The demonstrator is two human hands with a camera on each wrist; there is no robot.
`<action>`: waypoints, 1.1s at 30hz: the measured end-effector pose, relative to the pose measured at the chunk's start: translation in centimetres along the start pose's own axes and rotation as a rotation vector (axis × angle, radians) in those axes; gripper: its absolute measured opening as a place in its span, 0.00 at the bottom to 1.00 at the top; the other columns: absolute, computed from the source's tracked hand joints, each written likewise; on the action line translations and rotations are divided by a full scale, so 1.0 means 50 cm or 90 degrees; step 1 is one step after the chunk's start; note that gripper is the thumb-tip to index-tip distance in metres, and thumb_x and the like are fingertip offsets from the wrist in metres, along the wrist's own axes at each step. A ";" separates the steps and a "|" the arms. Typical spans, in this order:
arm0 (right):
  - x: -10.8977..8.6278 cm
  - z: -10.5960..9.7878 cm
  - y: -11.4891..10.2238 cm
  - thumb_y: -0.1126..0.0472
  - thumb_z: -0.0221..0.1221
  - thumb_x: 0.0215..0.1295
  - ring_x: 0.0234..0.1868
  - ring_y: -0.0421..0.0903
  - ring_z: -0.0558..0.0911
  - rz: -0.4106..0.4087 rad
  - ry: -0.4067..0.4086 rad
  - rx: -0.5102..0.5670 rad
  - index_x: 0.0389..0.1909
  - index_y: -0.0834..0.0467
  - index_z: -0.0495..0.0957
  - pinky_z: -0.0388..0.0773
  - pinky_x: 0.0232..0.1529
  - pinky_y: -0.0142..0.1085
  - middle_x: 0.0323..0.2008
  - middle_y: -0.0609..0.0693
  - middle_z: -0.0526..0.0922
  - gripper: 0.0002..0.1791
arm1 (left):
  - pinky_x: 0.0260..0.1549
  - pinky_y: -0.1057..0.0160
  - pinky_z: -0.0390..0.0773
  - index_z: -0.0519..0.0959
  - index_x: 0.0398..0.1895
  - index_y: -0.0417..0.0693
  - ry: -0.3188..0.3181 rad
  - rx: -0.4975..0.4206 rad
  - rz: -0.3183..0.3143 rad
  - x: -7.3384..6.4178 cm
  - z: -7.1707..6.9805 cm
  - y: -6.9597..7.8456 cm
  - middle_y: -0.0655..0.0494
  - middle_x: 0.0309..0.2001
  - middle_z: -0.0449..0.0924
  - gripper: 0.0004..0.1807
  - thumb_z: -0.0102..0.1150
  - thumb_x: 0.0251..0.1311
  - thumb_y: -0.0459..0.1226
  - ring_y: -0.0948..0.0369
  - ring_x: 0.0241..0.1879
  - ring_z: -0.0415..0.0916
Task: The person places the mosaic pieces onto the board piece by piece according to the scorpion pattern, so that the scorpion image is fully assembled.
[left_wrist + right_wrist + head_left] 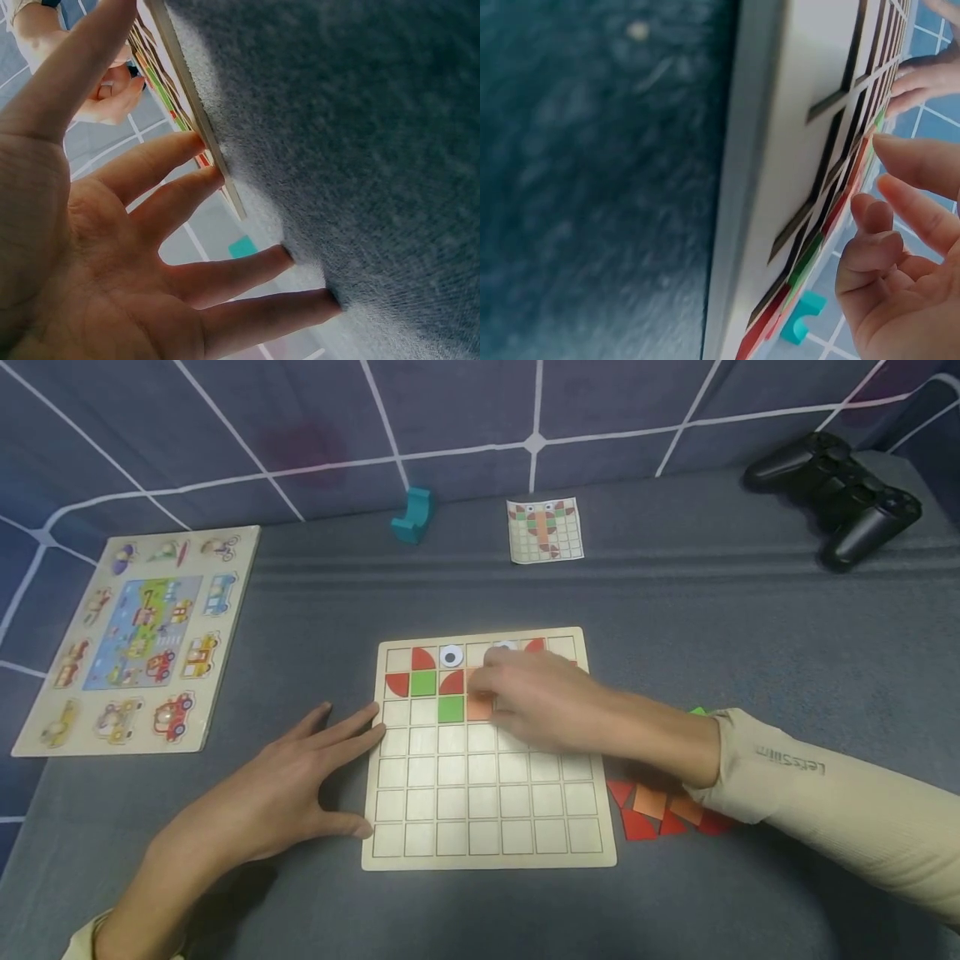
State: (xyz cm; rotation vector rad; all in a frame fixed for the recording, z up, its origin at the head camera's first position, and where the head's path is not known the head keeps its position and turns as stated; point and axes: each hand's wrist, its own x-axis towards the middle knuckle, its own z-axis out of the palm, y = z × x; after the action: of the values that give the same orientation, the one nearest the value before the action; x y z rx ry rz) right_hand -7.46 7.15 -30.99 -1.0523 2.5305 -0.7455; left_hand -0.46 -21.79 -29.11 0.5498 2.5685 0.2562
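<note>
A pale wooden grid board point(491, 839) lies in front of me. Its upper rows carry red quarter-round pieces point(423, 658), green squares point(451, 709), round eye pieces point(451, 656) and orange tiles point(478, 708). My left hand point(262, 797) is spread beside the board, with fingertips touching its left edge. Over the upper middle, my right hand point(543, 702) covers several cells. In the right wrist view, its thumb and index finger reach toward an orange tile point(866, 154), apart from each other, while other fingers point(866, 259) are curled. No piece shows between them.
Loose red and orange pieces point(648, 802) lie right of the board, partly under my right forearm. A small pattern card point(567, 547) and a teal holder point(412, 517) are behind. A picture puzzle point(112, 647) lies left; a black game controller point(832, 497) sits back right.
</note>
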 end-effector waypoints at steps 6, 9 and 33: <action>-0.022 -0.014 0.007 0.71 0.61 0.58 0.39 0.43 0.78 -0.015 0.005 0.007 0.46 0.57 0.84 0.77 0.39 0.38 0.38 0.47 0.79 0.16 | 0.53 0.26 0.62 0.66 0.74 0.57 -0.004 0.002 -0.004 0.000 -0.001 0.000 0.57 0.77 0.53 0.58 0.74 0.34 0.66 0.29 0.70 0.48; -0.038 -0.020 0.006 0.71 0.62 0.57 0.39 0.43 0.79 -0.029 0.006 0.002 0.46 0.58 0.84 0.77 0.39 0.39 0.38 0.48 0.79 0.15 | 0.53 0.26 0.62 0.65 0.74 0.57 -0.003 0.003 -0.001 -0.002 -0.002 -0.002 0.57 0.77 0.53 0.58 0.74 0.35 0.66 0.29 0.70 0.48; -0.275 -0.082 0.162 0.56 0.75 0.51 0.31 0.40 0.71 0.192 -0.006 -0.130 0.56 0.53 0.81 0.69 0.30 0.38 0.43 0.46 0.77 0.28 | 0.53 0.27 0.63 0.66 0.74 0.57 0.015 -0.002 0.024 -0.003 0.001 -0.002 0.58 0.77 0.53 0.56 0.74 0.37 0.64 0.30 0.70 0.49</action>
State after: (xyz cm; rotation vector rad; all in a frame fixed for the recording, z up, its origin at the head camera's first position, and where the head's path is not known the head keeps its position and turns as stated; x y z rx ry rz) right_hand -4.49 23.37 -31.22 -0.7020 2.7139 -0.4063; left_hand -0.35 -21.96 -29.13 0.5974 2.5823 0.2805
